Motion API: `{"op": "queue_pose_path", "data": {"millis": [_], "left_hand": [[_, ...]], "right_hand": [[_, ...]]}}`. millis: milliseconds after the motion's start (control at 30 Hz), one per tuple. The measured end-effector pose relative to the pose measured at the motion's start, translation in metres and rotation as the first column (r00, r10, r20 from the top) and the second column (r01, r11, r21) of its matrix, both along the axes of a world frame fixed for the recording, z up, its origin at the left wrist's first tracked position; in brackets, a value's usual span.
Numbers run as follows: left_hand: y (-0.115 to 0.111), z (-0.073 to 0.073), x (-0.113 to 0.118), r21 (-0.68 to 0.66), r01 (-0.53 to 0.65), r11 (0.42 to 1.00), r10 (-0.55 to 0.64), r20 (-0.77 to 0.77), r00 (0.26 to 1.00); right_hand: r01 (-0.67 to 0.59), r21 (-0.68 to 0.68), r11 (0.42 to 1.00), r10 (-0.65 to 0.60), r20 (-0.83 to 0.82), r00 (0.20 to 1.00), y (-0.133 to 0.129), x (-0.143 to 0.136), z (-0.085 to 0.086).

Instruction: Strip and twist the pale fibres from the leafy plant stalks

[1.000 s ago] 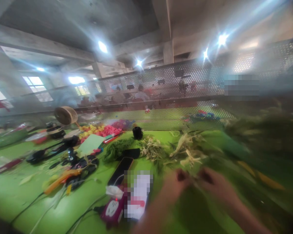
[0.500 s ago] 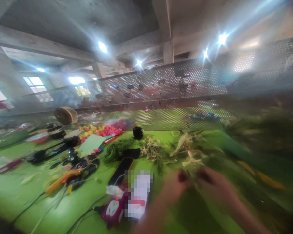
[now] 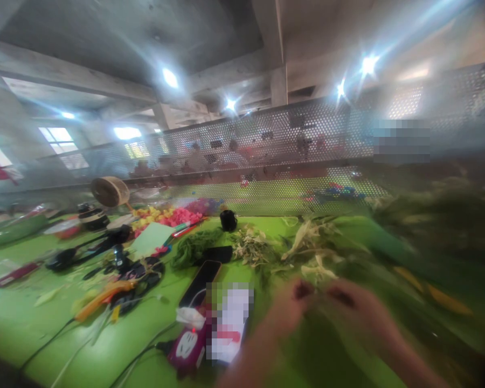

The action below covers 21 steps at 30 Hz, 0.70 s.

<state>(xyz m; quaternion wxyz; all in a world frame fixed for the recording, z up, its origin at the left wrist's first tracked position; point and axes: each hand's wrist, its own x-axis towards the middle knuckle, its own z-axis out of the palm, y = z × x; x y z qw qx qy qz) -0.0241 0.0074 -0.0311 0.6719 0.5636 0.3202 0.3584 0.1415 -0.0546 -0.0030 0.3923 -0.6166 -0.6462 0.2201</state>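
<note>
My left hand [image 3: 291, 303] and my right hand [image 3: 353, 300] are close together at the lower right, fingers pinched toward each other over the green table [image 3: 141, 350]. What lies between the fingertips is blurred and too small to name. Just beyond them is a pale, leaf-like piece [image 3: 318, 268], and behind it a bundle of cream and green strips [image 3: 305, 240]. A pile of small pale-green pieces [image 3: 253, 245] lies to the left of these.
Left of my hands are a phone with a lit screen [image 3: 231, 323], a dark phone [image 3: 201, 283], a purple power socket [image 3: 188, 345] and an orange glue gun [image 3: 105, 299] with cords. Green strands [image 3: 448, 215] fill the right. A perforated panel [image 3: 267, 145] stands behind.
My two hands have shifted very slightly, staying close together. The pale piece beyond my fingers looks a little different in shape. The other objects have not moved.
</note>
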Motion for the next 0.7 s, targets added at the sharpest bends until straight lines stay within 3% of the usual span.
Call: {"op": "queue_pose_path", "data": {"millis": [267,367,567,700], "left_hand": [[-0.004,0.011,-0.001,-0.003,0.035,0.999,-0.035,-0.038,0.999],[-0.004,0.013,-0.001,0.0,0.027,1.0,-0.027,-0.033,0.999],[-0.001,0.004,0.0,0.035,0.002,0.999,-0.002,-0.006,1.0],[-0.001,-0.002,0.001,0.073,0.045,0.996,-0.041,-0.05,0.998]], "right_hand": [[0.118,0.033,0.992,-0.117,-0.022,0.993,0.005,0.006,-0.005],[0.101,0.015,0.995,-0.1,-0.026,0.995,0.007,0.01,-0.007],[0.045,0.043,0.998,-0.047,0.063,0.997,0.011,0.012,-0.006],[0.056,-0.071,0.996,-0.06,-0.053,0.997,0.007,0.002,0.004]]}}
